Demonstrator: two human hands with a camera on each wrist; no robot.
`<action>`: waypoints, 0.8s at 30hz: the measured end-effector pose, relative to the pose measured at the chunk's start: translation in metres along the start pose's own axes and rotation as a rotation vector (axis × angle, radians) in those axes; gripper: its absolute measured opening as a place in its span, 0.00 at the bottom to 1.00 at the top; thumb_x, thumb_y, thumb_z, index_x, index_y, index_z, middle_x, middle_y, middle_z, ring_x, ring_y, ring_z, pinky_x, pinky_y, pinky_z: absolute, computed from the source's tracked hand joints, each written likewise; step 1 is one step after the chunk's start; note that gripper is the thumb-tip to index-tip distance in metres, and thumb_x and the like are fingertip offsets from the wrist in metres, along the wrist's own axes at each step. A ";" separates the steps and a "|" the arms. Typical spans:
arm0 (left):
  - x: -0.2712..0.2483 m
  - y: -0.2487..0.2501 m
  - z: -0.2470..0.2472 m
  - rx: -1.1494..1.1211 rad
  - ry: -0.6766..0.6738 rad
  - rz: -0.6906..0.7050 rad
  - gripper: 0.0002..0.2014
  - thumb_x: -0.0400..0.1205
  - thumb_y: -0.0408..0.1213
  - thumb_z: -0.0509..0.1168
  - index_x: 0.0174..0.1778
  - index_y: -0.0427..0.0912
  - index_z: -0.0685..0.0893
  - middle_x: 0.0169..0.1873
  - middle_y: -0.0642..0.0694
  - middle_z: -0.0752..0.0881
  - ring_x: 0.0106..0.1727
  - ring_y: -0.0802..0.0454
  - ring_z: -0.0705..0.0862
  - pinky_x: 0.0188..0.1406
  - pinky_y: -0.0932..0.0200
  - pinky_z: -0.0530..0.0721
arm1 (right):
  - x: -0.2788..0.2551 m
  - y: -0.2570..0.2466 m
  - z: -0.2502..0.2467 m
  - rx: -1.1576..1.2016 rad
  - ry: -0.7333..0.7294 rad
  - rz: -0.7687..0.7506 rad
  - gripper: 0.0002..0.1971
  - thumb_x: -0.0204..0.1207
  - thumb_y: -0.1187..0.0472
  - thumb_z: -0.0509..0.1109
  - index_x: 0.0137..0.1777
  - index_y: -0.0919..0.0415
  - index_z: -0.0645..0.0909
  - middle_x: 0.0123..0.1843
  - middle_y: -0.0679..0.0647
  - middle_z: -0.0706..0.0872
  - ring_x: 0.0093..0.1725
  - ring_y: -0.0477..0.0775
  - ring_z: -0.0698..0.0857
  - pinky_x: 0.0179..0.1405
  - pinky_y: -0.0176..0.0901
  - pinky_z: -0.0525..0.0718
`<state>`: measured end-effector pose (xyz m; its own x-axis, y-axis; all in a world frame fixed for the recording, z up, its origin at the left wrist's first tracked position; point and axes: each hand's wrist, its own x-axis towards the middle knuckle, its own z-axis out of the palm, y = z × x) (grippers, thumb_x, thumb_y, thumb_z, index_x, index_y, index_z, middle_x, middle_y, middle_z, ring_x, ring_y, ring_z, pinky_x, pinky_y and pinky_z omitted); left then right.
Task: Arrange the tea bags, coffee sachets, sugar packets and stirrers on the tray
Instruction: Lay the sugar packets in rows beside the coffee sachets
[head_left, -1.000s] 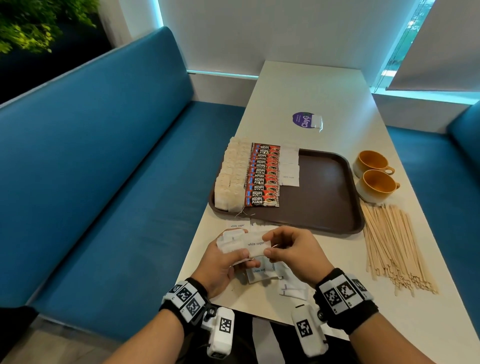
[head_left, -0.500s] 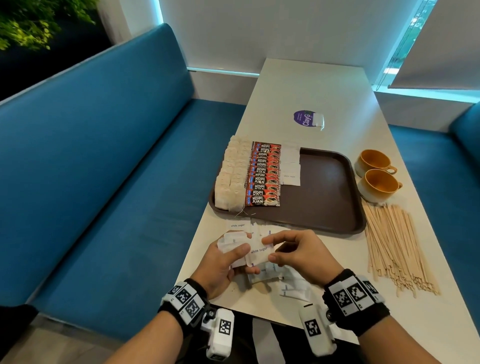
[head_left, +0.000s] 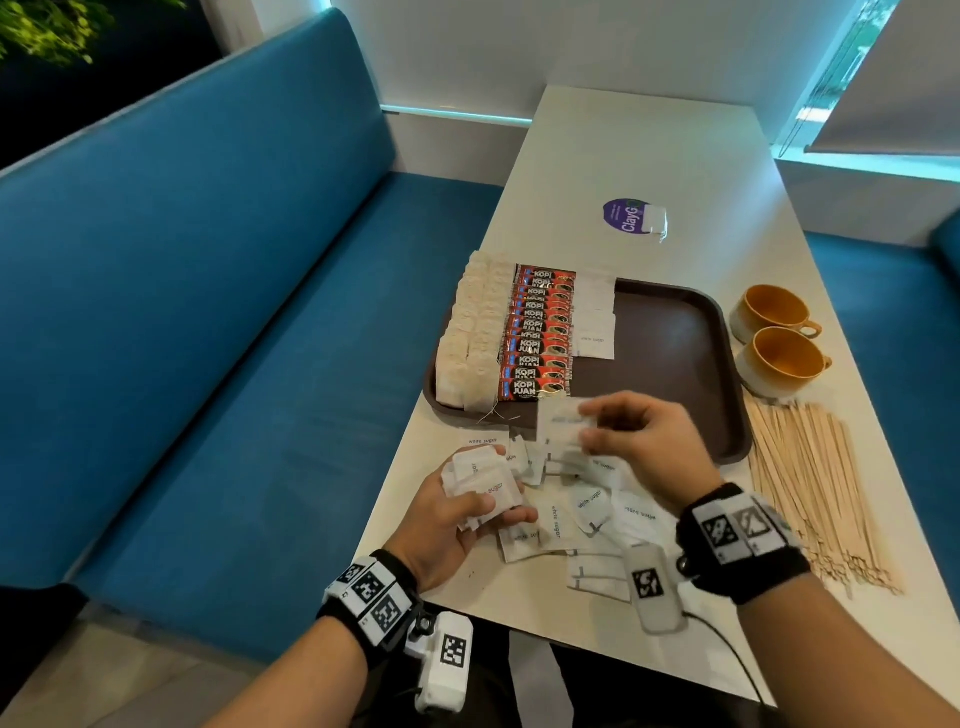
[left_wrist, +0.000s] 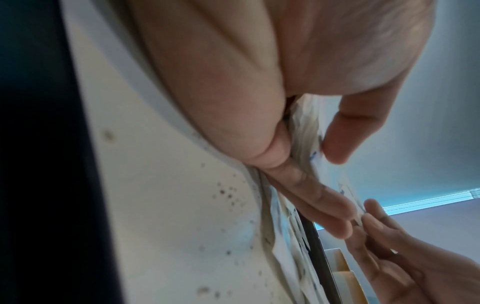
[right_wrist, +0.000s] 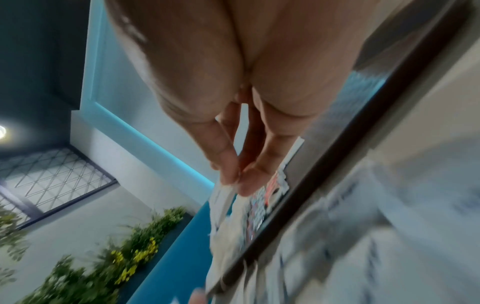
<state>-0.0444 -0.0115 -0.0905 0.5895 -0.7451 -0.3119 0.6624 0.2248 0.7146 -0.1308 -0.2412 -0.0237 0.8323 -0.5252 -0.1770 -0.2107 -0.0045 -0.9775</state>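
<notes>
At the lower centre of the head view, the left hand (head_left: 447, 525) curls its fingers and thumb round a small stack of white sugar packets (head_left: 480, 480), holding it just above the near edge of the tabletop (head_left: 623, 156). The left wrist view shows the same stack (left_wrist: 302, 139) squeezed between thumb and fingers. Slightly higher and to the right, the right hand (head_left: 644, 441) pinches a single sugar packet (head_left: 558, 423) between thumb and fingertips, holding it over the near rim of the brown tray (head_left: 670, 343); the packet is blurred. In the right wrist view the fingertips (right_wrist: 246, 183) close on the white packet edge. Below and between the hands, loose sugar packets (head_left: 587, 512) lie scattered on the tabletop, several overlapping. The tray sits in the middle of the frame. Along its left side runs a row of pale tea bags (head_left: 472, 332), next to it a row of red coffee sachets (head_left: 540, 332), and just right of those a short row of sugar packets already laid down (head_left: 595, 317). The right part of the tray is bare. At the right of the frame, a spread of wooden stirrers (head_left: 810, 488) lies on the tabletop beside the tray, and above them stand two orange cups (head_left: 774, 332). A purple round sticker (head_left: 626, 218) lies farther up the tabletop. A blue bench (head_left: 182, 312) fills the left of the frame.
</notes>
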 end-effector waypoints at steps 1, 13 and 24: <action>0.001 0.000 -0.001 -0.003 -0.001 -0.004 0.31 0.72 0.21 0.64 0.75 0.33 0.74 0.55 0.23 0.85 0.54 0.18 0.88 0.52 0.43 0.92 | 0.012 -0.001 -0.007 0.038 0.055 0.008 0.12 0.69 0.80 0.80 0.48 0.64 0.91 0.41 0.61 0.90 0.39 0.57 0.89 0.44 0.46 0.94; 0.001 0.003 -0.001 -0.010 0.016 -0.034 0.32 0.73 0.19 0.62 0.77 0.34 0.73 0.55 0.26 0.87 0.58 0.16 0.87 0.55 0.42 0.92 | 0.139 0.001 -0.047 -0.183 0.165 0.218 0.11 0.75 0.76 0.78 0.54 0.65 0.89 0.47 0.59 0.90 0.39 0.51 0.87 0.33 0.32 0.90; 0.001 0.003 0.000 -0.005 0.015 -0.033 0.31 0.74 0.19 0.62 0.77 0.33 0.71 0.54 0.26 0.87 0.58 0.16 0.86 0.54 0.43 0.92 | 0.154 0.000 -0.042 -0.552 0.118 0.215 0.05 0.72 0.67 0.84 0.46 0.60 0.91 0.41 0.60 0.91 0.34 0.51 0.85 0.42 0.43 0.90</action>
<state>-0.0415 -0.0113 -0.0887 0.5741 -0.7428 -0.3444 0.6836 0.2034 0.7010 -0.0241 -0.3578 -0.0463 0.6859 -0.6539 -0.3193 -0.6289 -0.3120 -0.7121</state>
